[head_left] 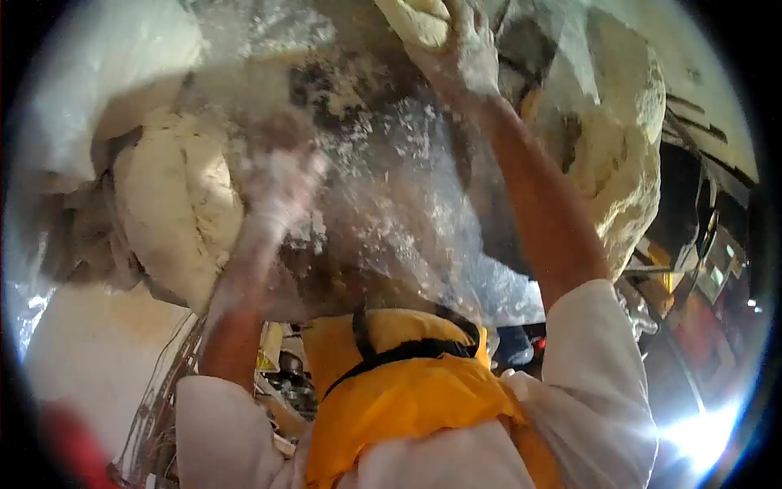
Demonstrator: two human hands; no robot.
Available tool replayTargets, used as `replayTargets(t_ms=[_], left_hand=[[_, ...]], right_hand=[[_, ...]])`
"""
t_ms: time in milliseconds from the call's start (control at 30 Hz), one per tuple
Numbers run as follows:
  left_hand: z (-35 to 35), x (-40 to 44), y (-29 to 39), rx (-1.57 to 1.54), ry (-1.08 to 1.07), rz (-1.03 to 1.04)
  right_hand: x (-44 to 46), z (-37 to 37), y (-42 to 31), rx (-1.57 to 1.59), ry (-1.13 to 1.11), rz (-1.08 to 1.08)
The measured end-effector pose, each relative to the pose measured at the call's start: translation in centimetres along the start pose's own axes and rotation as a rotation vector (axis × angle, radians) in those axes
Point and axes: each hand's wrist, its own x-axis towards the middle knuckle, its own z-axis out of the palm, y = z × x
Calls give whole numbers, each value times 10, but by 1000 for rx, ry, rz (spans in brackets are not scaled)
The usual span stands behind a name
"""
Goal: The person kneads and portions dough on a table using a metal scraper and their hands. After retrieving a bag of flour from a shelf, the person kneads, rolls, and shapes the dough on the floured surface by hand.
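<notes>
At the top of the view, my right hand (466, 61), dusted with flour, has its fingers wrapped round a pale piece of dough (417, 23). My left hand (281, 175) is over the floury work surface (383, 163), smeared by motion, so its fingers cannot be made out. Just left of that hand lies a large lump of dough (175, 204), apparently untouched by it. Loose flour is scattered in white patches between my two hands.
A big, rough-edged mass of dough (623, 155) stands to the right of my right forearm. Pale sheeting or dough (138, 57) fills the upper left. My yellow apron (407, 399) is close to the near edge. A bright light (700, 436) glares at lower right.
</notes>
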Motion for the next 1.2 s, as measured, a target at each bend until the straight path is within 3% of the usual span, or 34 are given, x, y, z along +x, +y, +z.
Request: replayTargets(t_ms=[67,100,200,267,300,333,367,400,433,467,533,633,700,733,767,800,833,900,967,1100,1133,1167,1200], left_hand=[[-57,10,-12,-367,228,-484],[-65,25,-6,-386,331,-328],[-37,46,17,-441,567,96],[-33,49,44,-453,676,335],[-34,48,58,-453,714,425],[-36,42,71,-539,770,343],[-35,35,78,-622,821,251],[-13,29,75,-546,775,341],[10,23,71,-476,729,434],[30,11,65,-345,768,390],[45,-6,63,-215,794,343],[39,-12,72,-236,836,540],[59,15,85,-1247,491,537],[50,9,117,-1322,664,553],[55,30,102,-1294,727,541],[59,51,88,-1264,790,527],[64,72,73,-1232,853,510],[14,66,82,100,1049,140],[1,91,60,7,1101,200],[-18,129,49,167,1202,261],[-6,138,39,79,1104,227],[-11,131,42,-37,1150,334],[-18,123,46,-149,1188,449]], right_hand=[[3,8,4,-50,0,9],[7,8,2,-98,1,-1],[4,13,0,202,-120,166],[-16,-1,-32,374,-152,178],[-42,-9,-58,343,-280,281],[-76,-17,-87,345,-296,431],[-119,-5,-89,294,-293,301],[-165,19,-84,73,-227,-10],[-190,19,-80,112,-177,-201],[-202,-33,-115,364,-274,71],[-213,-44,-101,347,-281,99],[-181,-60,-94,369,-193,277],[-145,-38,-89,288,-100,192],[-128,-24,-97,287,-90,220],[-110,-9,-102,283,-79,250],[-90,11,-92,193,-57,15],[-87,25,-86,196,-76,21],[-60,35,-94,338,-64,230],[-36,52,-90,272,16,132],[-12,66,-86,183,-3,206],[-11,62,-83,327,-14,252],[-15,55,-80,472,-20,300],[-20,43,-80,327,-17,156]])
